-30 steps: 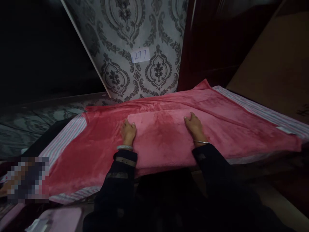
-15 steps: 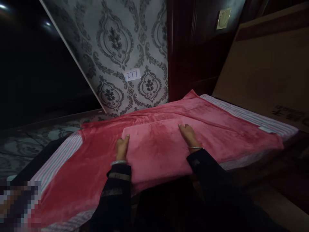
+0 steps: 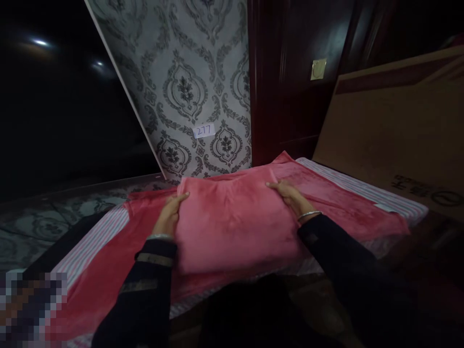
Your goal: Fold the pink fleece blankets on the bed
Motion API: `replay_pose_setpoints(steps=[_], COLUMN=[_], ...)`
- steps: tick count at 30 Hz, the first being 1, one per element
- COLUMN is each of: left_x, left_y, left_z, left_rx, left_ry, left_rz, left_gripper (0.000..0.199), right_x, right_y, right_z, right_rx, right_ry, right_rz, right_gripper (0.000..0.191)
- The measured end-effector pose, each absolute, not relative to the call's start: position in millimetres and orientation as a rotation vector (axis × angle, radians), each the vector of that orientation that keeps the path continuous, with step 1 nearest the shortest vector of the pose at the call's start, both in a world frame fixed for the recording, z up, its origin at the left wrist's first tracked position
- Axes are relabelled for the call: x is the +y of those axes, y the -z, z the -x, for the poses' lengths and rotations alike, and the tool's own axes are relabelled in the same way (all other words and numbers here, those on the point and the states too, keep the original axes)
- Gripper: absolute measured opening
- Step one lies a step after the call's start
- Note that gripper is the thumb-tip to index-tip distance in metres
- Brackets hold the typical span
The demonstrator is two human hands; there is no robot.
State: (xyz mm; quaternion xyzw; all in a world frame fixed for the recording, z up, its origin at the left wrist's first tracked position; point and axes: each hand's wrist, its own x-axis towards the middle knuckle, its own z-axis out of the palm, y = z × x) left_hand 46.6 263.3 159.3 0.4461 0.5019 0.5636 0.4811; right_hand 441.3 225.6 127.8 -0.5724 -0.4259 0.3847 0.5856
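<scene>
A folded pink fleece cloth (image 3: 235,222) hangs between my hands, lifted and tilted toward me. My left hand (image 3: 169,212) grips its left edge, thumb on the front face. At the upper right edge, my right hand (image 3: 288,193) pinches the cloth in the same way; the fingers behind it are hidden. Beneath lies a larger red-pink fleece blanket (image 3: 340,205), spread out with some wrinkles. Its middle is covered by the folded cloth. Striped fabric (image 3: 362,186) shows under the blanket along the sides.
A large cardboard box (image 3: 387,116) leans at the right, near dark red wood panelling (image 3: 279,96). A big dark screen (image 3: 65,106) stands at the left. Patterned wallpaper (image 3: 224,63) with a paper label reading 277 (image 3: 204,130) is behind. The lower left corner is pixelated.
Both hands have raised the folded cloth off the blanket, its upper edge now higher. My hands have moved slightly apart. The view has tilted up a little.
</scene>
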Motion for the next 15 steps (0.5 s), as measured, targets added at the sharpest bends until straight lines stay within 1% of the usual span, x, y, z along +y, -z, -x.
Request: replay_pose_setpoints(steps=[3, 5, 7, 8, 10, 12, 13, 14, 15], left_x=[272.1, 274.4, 269.3, 263.6, 246.9, 225.4, 213.9, 202.5, 191.5], left_y=[-208.7, -234.5, -245.1, -243.1, -224.3, -189.5, -168.6, -147.0, -126.1], left_z=[-42.3, -37.0, -30.2, -26.8, -21.0, -18.2, -18.0, -18.4, -19.1], left_rx=[1.036, 0.901, 0.844, 0.853, 0.94, 1.063, 1.124, 1.182, 1.238], left_ry=[-1.608, -1.738, -1.772, -1.757, -1.68, -1.555, -1.48, -1.399, -1.321], left_rz=[-1.273, -1.394, -1.49, -1.535, -1.612, -1.652, -1.657, -1.655, -1.646], left_gripper=[0.043, 0.05, 0.056, 0.058, 0.064, 0.068, 0.065, 0.059, 0.049], right_x=[234.8, 235.2, 226.4, 218.3, 196.4, 171.1, 158.5, 146.6, 135.7], right_y=[-172.6, -195.5, -204.4, -202.1, -183.3, -149.5, -129.6, -109.4, -89.9], right_z=[-453.2, -462.2, -470.4, -473.4, -476.3, -473.7, -470.8, -467.3, -463.7], right_rx=[-1.01, -1.055, -1.121, -1.158, -1.227, -1.271, -1.288, -1.301, -1.314], right_ry=[-0.735, -0.53, -0.323, -0.242, -0.131, -0.124, -0.169, -0.234, -0.309], right_rz=[1.212, 1.082, 0.992, 0.991, 1.068, 1.234, 1.332, 1.424, 1.502], right_gripper=[0.019, 0.025, 0.03, 0.031, 0.03, 0.027, 0.026, 0.027, 0.026])
